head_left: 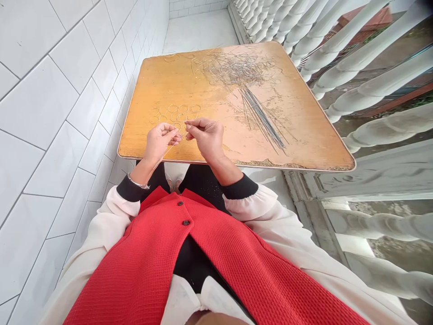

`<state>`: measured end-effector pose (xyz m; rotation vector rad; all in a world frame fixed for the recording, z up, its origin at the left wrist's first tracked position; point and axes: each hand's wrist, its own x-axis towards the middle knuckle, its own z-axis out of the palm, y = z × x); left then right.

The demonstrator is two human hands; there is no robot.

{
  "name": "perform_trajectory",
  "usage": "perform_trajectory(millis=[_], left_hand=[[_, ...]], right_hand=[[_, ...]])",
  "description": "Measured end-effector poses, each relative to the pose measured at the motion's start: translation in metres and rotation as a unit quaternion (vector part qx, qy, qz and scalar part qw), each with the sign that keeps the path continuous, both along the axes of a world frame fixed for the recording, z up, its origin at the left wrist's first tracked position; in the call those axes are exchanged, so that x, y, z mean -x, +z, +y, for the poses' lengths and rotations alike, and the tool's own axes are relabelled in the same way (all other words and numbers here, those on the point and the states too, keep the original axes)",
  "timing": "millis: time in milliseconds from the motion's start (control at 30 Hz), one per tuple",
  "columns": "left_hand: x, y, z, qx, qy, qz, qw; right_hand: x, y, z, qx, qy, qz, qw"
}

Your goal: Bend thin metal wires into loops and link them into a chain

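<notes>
Hands — left, right — pinch thin wire.

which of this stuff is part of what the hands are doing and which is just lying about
Part of the work:
right hand and left hand, pinching a thin wire
wire rings
straight wire bundle
tangled wire heap

Just there:
worn wooden tabletop
white baluster railing
white wall tiles
bracelet
red waistcoat

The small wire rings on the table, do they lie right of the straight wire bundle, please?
No, the small wire rings lie left of the straight wire bundle.
</notes>
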<state>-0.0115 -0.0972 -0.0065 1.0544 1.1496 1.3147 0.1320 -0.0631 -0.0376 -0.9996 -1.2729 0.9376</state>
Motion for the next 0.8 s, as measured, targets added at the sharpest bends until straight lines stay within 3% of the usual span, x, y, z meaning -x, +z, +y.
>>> perform_trajectory(millis=[333,500,667,800], left_hand=[[0.004,0.012,-0.008,0.034,-0.072,0.044,0.996],[0.004,0.008,-0.007,0.027,-0.09,0.057,0.994],[-0.001,0.004,-0.005,0.012,-0.078,0.072,0.994],[-0.003,0.006,-0.004,0.011,-0.06,0.08,0.995]], right_hand=[[0.002,-0.011,0.007,-0.049,-0.078,-0.094,0.991],[0.002,-0.007,0.003,-0.086,-0.099,-0.126,0.983],[0.005,-0.004,0.0,-0.116,-0.119,-0.157,0.974],[0.006,-0.001,0.0,-0.113,-0.096,-0.133,0.98]])
